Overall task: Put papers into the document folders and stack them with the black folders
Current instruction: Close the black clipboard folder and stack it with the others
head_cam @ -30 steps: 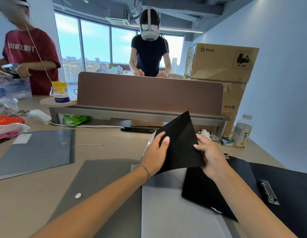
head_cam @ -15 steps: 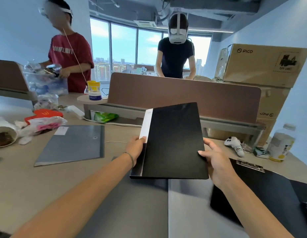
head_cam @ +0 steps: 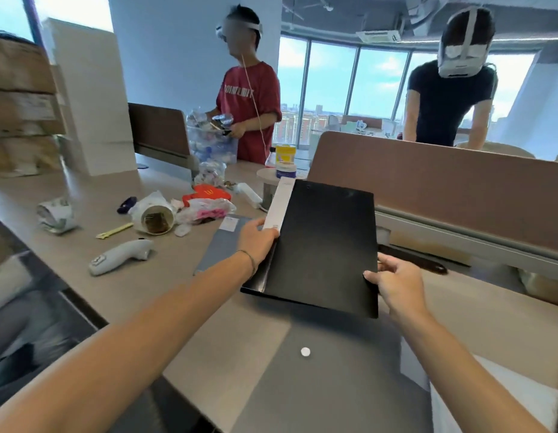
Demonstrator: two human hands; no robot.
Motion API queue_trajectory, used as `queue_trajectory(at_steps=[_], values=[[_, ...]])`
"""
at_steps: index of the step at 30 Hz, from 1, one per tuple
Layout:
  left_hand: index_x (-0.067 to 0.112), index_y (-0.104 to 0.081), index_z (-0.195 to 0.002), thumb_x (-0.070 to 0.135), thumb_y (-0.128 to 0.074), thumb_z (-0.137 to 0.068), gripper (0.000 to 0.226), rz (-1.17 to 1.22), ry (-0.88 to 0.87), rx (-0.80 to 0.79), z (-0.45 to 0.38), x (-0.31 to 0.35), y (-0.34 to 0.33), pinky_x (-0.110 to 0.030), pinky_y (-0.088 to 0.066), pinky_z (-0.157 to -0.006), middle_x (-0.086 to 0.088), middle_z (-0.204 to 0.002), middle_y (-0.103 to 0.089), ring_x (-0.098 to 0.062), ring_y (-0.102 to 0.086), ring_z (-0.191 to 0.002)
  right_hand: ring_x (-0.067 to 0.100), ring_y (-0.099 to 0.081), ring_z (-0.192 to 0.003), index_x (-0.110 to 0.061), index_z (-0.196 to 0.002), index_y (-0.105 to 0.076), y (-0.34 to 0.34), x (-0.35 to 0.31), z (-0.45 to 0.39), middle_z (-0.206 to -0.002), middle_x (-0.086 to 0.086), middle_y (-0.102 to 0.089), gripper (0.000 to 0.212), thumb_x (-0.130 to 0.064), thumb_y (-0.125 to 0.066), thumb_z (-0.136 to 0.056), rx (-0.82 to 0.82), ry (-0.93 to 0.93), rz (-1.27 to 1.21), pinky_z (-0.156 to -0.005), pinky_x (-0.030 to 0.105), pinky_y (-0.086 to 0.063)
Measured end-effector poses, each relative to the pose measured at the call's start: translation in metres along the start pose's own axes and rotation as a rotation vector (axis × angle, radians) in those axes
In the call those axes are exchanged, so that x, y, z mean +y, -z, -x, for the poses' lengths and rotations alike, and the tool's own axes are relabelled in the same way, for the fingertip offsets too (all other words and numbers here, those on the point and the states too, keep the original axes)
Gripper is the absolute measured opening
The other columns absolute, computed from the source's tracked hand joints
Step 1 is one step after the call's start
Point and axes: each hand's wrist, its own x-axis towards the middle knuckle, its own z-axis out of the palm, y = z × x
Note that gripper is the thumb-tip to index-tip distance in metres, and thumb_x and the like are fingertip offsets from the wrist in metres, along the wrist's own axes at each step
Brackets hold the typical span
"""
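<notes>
- Above the desk (head_cam: 146, 292), a black folder (head_cam: 324, 245) is hanging closed in the air, tilted, with its white spine strip (head_cam: 279, 203) facing left.
- The person's left hand (head_cam: 257, 242) is gripping the folder at its spine edge, thumb lying on the white strip, fingers curled underneath.
- The right hand (head_cam: 396, 284) is pinching the folder's right edge near the lower corner, fingertips (head_cam: 370, 275) pressing on the black cover.
- Below the folder, a grey folder (head_cam: 334, 385) with a white snap (head_cam: 305, 351) is lying flat on the desk, close to the person.
- Just behind the left hand, another grey folder (head_cam: 223, 245) is lying flat, partly hidden by the hand and the black folder.
- Left of the black folder, a white controller (head_cam: 120, 256) is resting on the desk, and farther back a tipped cup (head_cam: 156, 218) is lying amid crumpled bags (head_cam: 206, 209).
- Behind the black folder, a brown divider (head_cam: 443, 189) is standing along the desk's far edge.
- Beyond the divider, a person in black (head_cam: 449, 101) is leaning forward wearing a headset, and a person in red (head_cam: 248, 104) is standing to the left, handling something I cannot make out.
</notes>
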Motion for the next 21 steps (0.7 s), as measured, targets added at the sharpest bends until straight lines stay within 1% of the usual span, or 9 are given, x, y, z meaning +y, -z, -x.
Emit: queue_trajectory(at_steps=[2, 4, 6, 8, 11, 14, 16, 18, 21], values=[[0.013, -0.059, -0.136, 0.018, -0.066, -0.080, 0.056, -0.056, 0.006, 0.021, -0.015, -0.009, 0.023, -0.042, -0.051, -0.100, -0.007, -0.122, -0.068, -0.029, -0.064, -0.109, 0.019, -0.067, -0.094, -0.011, -0.126, -0.071, -0.027, 0.003, -0.012, -0.095, 0.008, -0.076, 0.047, 0.005, -0.073, -0.081, -0.040, 0.016, 0.066, -0.098, 0.046, -0.054], [0.020, -0.060, -0.136, 0.025, -0.066, -0.079, 0.058, -0.151, -0.010, 0.055, -0.026, -0.014, 0.043, -0.040, -0.051, -0.098, -0.009, -0.124, -0.070, -0.030, -0.065, -0.108, 0.019, -0.064, -0.086, -0.013, -0.124, -0.072, -0.054, 0.007, -0.026, -0.095, 0.016, -0.075, 0.047, 0.003, -0.075, -0.080, -0.071, 0.025, 0.116, -0.092, 0.046, -0.055], [0.019, -0.059, -0.136, 0.022, -0.063, -0.088, 0.048, -0.280, -0.061, 0.070, -0.033, -0.016, 0.059, -0.030, -0.046, -0.092, -0.008, -0.128, -0.068, -0.030, -0.063, -0.113, 0.019, -0.060, -0.078, -0.012, -0.121, -0.074, -0.079, 0.009, -0.039, -0.083, 0.011, -0.071, 0.045, 0.002, -0.075, -0.079, -0.101, 0.038, 0.148, -0.082, 0.039, -0.054], [0.016, -0.055, -0.138, 0.022, -0.059, -0.093, 0.046, -0.408, -0.101, 0.099, -0.046, -0.024, 0.069, -0.030, -0.041, -0.092, -0.008, -0.135, -0.063, -0.032, -0.058, -0.122, 0.020, -0.061, -0.077, -0.013, -0.117, -0.075, -0.102, 0.010, -0.050, -0.079, 0.006, -0.069, 0.039, 0.000, -0.075, -0.079, -0.135, 0.037, 0.188, -0.073, 0.032, -0.047], [0.018, -0.046, -0.142, 0.027, -0.057, -0.093, 0.051, -0.560, -0.098, 0.127, -0.065, -0.037, 0.080, -0.039, -0.042, -0.100, -0.010, -0.140, -0.058, -0.033, -0.054, -0.126, 0.026, -0.068, -0.086, -0.012, -0.108, -0.077, -0.132, 0.017, -0.067, -0.087, 0.007, -0.075, 0.031, -0.005, -0.076, -0.078, -0.154, 0.013, 0.252, -0.078, 0.033, -0.050], [0.022, -0.044, -0.140, 0.032, -0.057, -0.092, 0.051, -0.690, -0.042, 0.131, -0.079, -0.049, 0.086, -0.043, -0.045, -0.095, -0.008, -0.138, -0.059, -0.035, -0.055, -0.124, 0.028, -0.070, -0.086, -0.008, -0.104, -0.077, -0.154, 0.025, -0.078, -0.088, 0.007, -0.076, 0.029, -0.006, -0.074, -0.075, -0.172, 0.000, 0.278, -0.082, 0.039, -0.056], [0.023, -0.049, -0.136, 0.032, -0.057, -0.091, 0.046, -0.723, -0.056, 0.142, -0.084, -0.057, 0.087, -0.042, -0.046, -0.092, -0.007, -0.135, -0.061, -0.034, -0.058, -0.121, 0.031, -0.069, -0.089, -0.007, -0.103, -0.076, -0.161, 0.029, -0.083, -0.090, 0.011, -0.075, 0.026, -0.003, -0.071, -0.078, -0.196, 0.004, 0.333, -0.082, 0.037, -0.054], [0.025, -0.052, -0.135, 0.028, -0.054, -0.090, 0.044, -0.731, -0.104, 0.139, -0.088, -0.063, 0.085, -0.044, -0.048, -0.095, -0.006, -0.133, -0.062, -0.034, -0.059, -0.120, 0.031, -0.069, -0.095, -0.010, -0.110, -0.076, -0.166, 0.034, -0.088, -0.099, 0.011, -0.076, 0.033, -0.007, -0.069, -0.078, -0.225, 0.000, 0.400, -0.082, 0.034, -0.053], [0.023, -0.047, -0.142, 0.026, -0.052, -0.092, 0.050, -0.722, -0.101, 0.125, -0.095, -0.074, 0.085, -0.049, -0.044, -0.105, -0.008, -0.139, -0.058, -0.037, -0.054, -0.128, 0.030, -0.064, -0.118, -0.014, -0.132, -0.068, -0.174, 0.040, -0.092, -0.129, 0.008, -0.071, 0.052, -0.013, -0.070, -0.080, -0.267, -0.011, 0.461, -0.097, 0.031, -0.048]])
